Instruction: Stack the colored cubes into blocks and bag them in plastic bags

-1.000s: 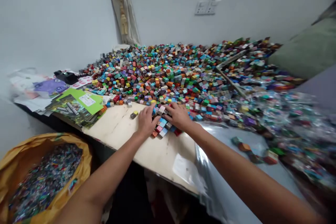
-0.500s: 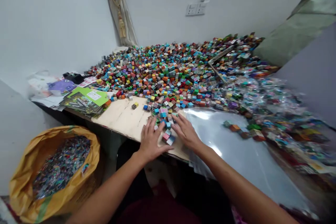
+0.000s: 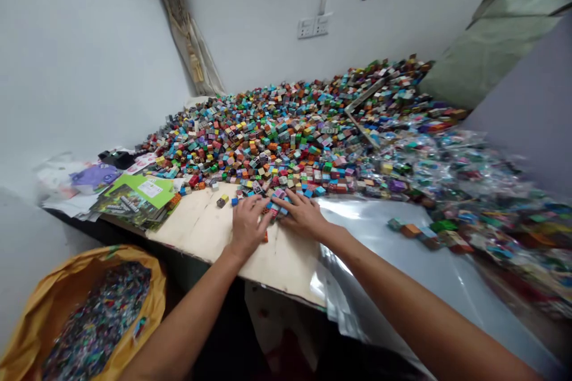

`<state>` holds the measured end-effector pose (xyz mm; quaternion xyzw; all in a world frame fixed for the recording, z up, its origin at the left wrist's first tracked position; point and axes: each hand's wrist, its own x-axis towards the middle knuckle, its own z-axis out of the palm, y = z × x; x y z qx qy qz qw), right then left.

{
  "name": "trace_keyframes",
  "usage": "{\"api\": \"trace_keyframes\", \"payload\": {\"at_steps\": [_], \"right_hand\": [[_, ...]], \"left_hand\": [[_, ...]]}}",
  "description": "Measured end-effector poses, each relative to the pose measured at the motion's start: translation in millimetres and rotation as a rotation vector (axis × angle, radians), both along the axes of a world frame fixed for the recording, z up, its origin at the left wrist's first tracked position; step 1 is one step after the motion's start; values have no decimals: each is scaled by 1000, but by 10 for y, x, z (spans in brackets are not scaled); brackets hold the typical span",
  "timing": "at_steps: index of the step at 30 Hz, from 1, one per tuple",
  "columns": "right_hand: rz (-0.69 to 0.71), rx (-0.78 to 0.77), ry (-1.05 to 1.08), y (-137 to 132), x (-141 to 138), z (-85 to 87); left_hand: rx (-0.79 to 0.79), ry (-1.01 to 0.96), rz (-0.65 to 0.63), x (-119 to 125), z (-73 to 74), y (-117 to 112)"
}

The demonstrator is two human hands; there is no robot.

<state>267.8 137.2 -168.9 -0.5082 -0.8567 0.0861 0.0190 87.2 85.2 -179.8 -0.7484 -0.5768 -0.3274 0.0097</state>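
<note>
Several small colourful cubes (image 3: 277,207) sit between my two hands, at the near edge of a large cube pile (image 3: 268,137). My left hand (image 3: 250,223) lies palm down on the pale board (image 3: 281,262), its fingers stretched forward along the left side of these cubes. From the right, my right hand (image 3: 304,214) reaches in with extended fingers touching them. An orange-red cube (image 3: 266,237) rests beside my left thumb, partly hidden. Left of my left hand are a yellow-and-dark cube (image 3: 222,200) and a blue cube (image 3: 235,202).
Clear plastic sheets (image 3: 375,232) cover the right side, with a short row of cubes (image 3: 431,238) on them. Plastic-wrapped packs (image 3: 451,161) heap beyond. Green printed cards (image 3: 136,196) lie left. A yellow sack (image 3: 154,286) of small shiny pieces stands below. An angled metal strip (image 3: 364,98) lies on the pile.
Both hands have slid forward from the board's front edge toward the pile, with the cubes between them pushed along. An orange-red cube now shows near my left thumb. The view has shifted slightly.
</note>
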Motion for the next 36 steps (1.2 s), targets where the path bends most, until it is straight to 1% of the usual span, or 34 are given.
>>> {"api": "trace_keyframes", "payload": {"at_steps": [1,3,4,5,7,9,11,14,19,25,29,33,36], "right_hand": [[-9,3,13,55,-25,-2],[-8,31,40,116,-62,-26],[5,47,50,125,-70,-42],[26,60,57,120,-67,-61],[92,85,71,81,-23,-106],[157,132,93,18,60,-171],[195,188,121,-44,152,-256],[205,266,167,-100,243,-388],[215,354,246,-104,268,-528],[317,386,333,-90,324,-582],[373,358,331,-54,327,-588],[334,352,287,27,289,-606],[267,323,258,13,287,-559]], "left_hand": [[-5,19,71,-32,18,81],[-95,63,201,-86,8,227],[-153,86,239,-102,-18,278],[-203,107,251,-108,-53,308],[-243,151,201,-95,-132,297],[-217,192,120,-60,-193,219],[-189,214,77,-26,-219,126],[-181,235,68,1,-210,50],[-209,260,58,16,-177,57],[-241,278,64,36,-164,9],[-222,265,77,29,-184,-6],[-178,193,78,36,-210,-12],[-85,98,104,-9,-182,-34]]}}
